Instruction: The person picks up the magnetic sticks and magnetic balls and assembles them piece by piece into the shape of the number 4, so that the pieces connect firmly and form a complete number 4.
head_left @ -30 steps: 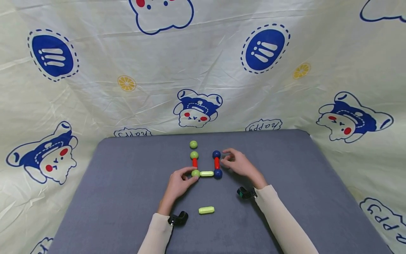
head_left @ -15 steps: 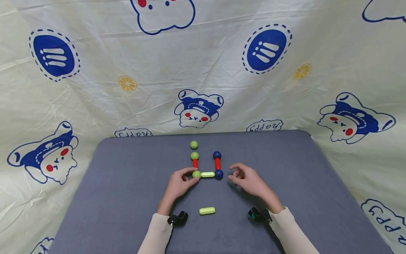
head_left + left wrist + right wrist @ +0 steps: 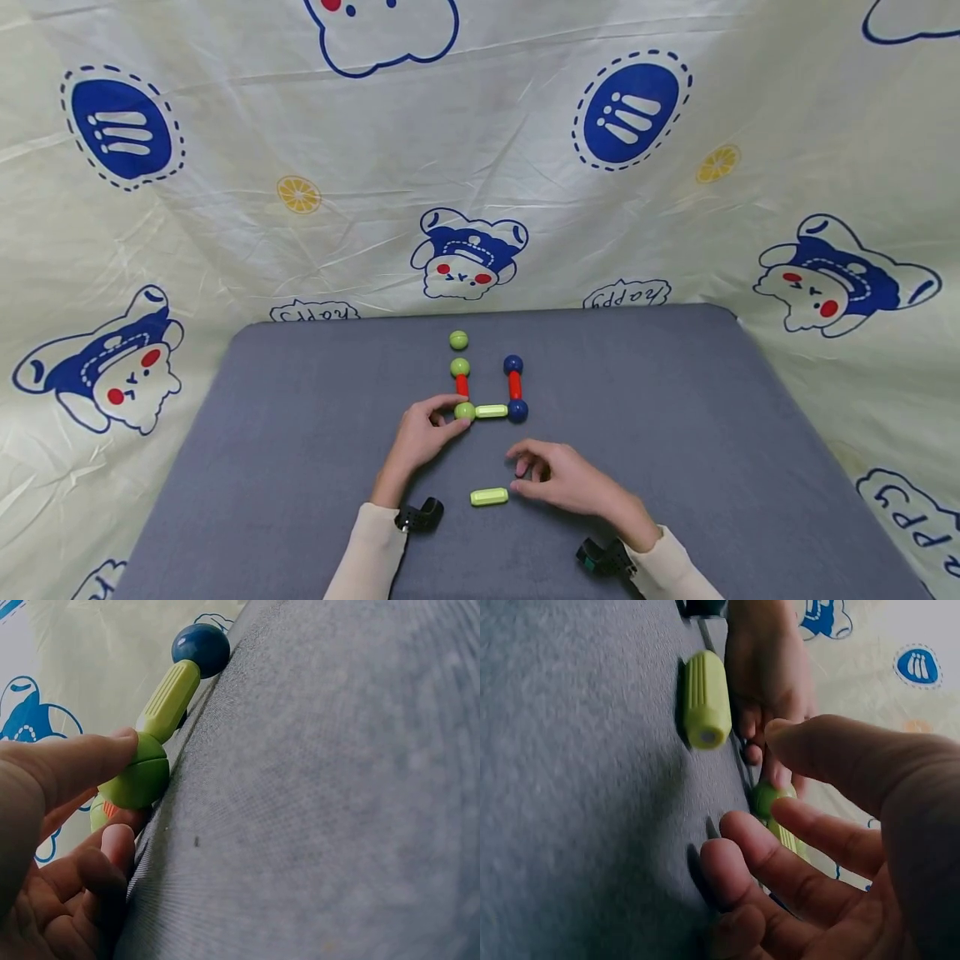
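Note:
My left hand [image 3: 422,432] pinches a green ball [image 3: 142,778] between thumb and fingers, at the near left corner of a U-shaped build. From that ball a yellow-green rod [image 3: 491,412] runs right to a dark blue ball [image 3: 517,411]. Red rods lead away from both corners: the left red rod [image 3: 462,387] ends in a green ball [image 3: 460,367], the right red rod [image 3: 515,385] in a blue ball [image 3: 513,364]. Beside a loose yellow-green rod [image 3: 706,701] hovers my right hand [image 3: 566,477], fingers loosely bent and holding nothing.
Beyond the build's left arm lies a separate green ball [image 3: 458,340]. Everything rests on a grey cloth-covered table [image 3: 315,467], with a printed curtain [image 3: 360,142] hanging behind its far edge. Each wrist wears a black camera, one being the right wrist camera [image 3: 603,557].
My right hand has moved from beside the far blue ball toward me, to the right end of the loose rod. The left hand keeps its pinch on the green ball.

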Demonstrator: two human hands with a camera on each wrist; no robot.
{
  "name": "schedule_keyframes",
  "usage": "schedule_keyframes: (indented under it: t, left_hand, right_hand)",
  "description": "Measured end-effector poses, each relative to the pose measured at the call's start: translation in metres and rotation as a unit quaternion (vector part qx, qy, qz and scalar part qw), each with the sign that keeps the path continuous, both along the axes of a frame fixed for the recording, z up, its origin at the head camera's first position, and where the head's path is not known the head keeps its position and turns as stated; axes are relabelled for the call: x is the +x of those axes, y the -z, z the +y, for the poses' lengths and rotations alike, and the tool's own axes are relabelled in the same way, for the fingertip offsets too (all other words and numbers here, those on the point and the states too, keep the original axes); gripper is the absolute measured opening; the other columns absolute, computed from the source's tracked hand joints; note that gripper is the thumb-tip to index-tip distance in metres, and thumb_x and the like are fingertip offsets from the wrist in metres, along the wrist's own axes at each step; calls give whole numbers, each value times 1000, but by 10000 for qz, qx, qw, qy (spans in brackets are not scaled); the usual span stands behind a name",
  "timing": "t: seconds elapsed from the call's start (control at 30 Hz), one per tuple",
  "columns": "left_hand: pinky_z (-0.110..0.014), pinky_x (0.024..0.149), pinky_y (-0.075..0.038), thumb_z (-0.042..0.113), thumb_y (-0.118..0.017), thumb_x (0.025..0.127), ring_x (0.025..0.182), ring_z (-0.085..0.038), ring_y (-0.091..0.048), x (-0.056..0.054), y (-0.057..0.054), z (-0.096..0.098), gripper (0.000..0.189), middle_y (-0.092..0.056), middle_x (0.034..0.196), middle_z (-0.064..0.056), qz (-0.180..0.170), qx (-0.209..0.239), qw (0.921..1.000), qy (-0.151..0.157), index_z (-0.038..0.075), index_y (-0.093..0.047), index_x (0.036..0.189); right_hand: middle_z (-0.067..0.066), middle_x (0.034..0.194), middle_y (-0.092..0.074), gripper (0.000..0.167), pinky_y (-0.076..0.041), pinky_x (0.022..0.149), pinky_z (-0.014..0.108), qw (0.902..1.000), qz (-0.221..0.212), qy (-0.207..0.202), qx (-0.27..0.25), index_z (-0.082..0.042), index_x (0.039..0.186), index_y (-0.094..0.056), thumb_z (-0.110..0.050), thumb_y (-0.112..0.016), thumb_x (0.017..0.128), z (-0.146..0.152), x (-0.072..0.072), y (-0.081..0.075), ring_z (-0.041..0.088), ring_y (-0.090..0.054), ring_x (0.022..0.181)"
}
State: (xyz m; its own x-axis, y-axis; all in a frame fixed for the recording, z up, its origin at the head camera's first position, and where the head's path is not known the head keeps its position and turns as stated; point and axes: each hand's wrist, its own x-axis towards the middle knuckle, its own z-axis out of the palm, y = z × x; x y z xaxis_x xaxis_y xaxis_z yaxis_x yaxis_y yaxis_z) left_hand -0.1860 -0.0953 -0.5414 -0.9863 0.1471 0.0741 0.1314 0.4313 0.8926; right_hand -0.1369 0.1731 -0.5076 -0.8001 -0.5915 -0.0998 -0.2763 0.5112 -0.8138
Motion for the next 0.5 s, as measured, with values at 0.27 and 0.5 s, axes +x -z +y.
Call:
schedule_keyframes:
  t: [0.27, 0.5]
  left_hand:
    - [-22, 53, -38, 21, -84, 88, 58, -6, -49, -1, 0, 0, 31, -67, 83, 3, 54, -27, 10000, -35, 20, -77, 118]
    - [-22, 54, -38, 21, -84, 88, 58, -6, -49, 0, 0, 0, 30, -73, 98, 1, 71, 17, 10000, -41, 21, -78, 118]
  right_hand:
    - [-8, 91, -65, 27, -49, 63, 21, 9992, 11, -383, 82, -13, 115, -73, -27, -78, 93, -13, 4, 3, 0, -55, 67]
    - [-10, 88, -65, 14, -48, 61, 20, 9985, 51, -520, 139, -17, 106, -75, -21, -79, 93, -19, 4, 5, -2, -53, 66]
